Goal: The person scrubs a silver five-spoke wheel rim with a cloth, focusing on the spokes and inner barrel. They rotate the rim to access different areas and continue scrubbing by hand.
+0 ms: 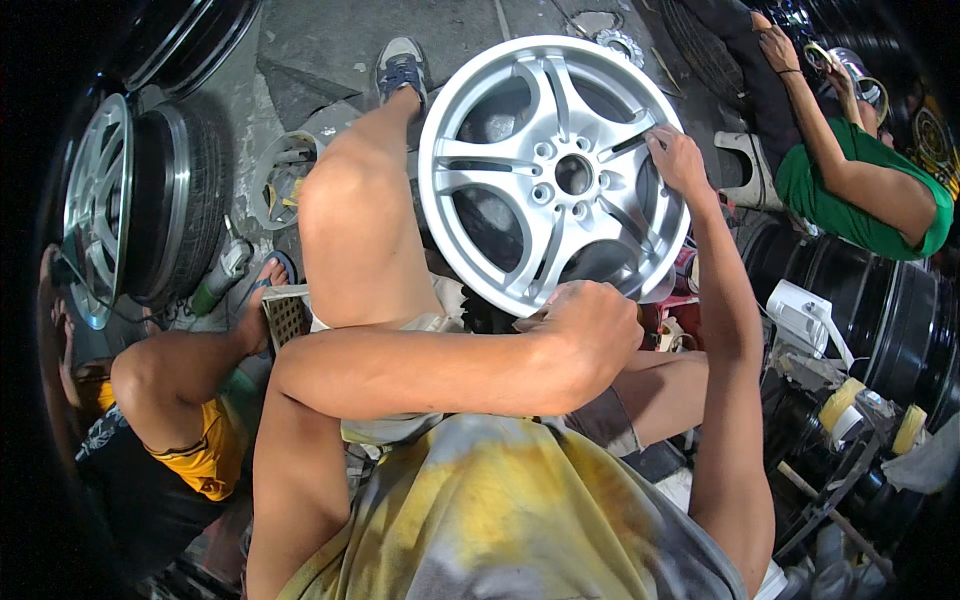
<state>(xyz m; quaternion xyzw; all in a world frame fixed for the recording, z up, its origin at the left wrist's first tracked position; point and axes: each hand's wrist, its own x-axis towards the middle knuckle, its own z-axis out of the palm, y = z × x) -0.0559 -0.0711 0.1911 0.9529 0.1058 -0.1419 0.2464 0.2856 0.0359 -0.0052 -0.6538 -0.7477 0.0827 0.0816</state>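
Observation:
A silver alloy wheel rim (560, 205) with paired spokes lies face up in front of me, between my knees. My right hand (678, 165) grips its right side, fingers bent over the outer lip near the end of a spoke. At the near edge of the rim, my left hand (585, 335) is closed, its back toward me. Its fingers are mostly hidden, and I cannot make out what is inside them. My left forearm crosses low over my lap. Part of a dark support shows under the rim's near left side.
Another silver rim (98, 210) and a tyre (180, 200) stand at the left, beside a seated person in black and orange (195, 450). A person in a green shirt (865, 185) works at the far right. Dark rims (840, 280) and a white container (800, 318) are at the right.

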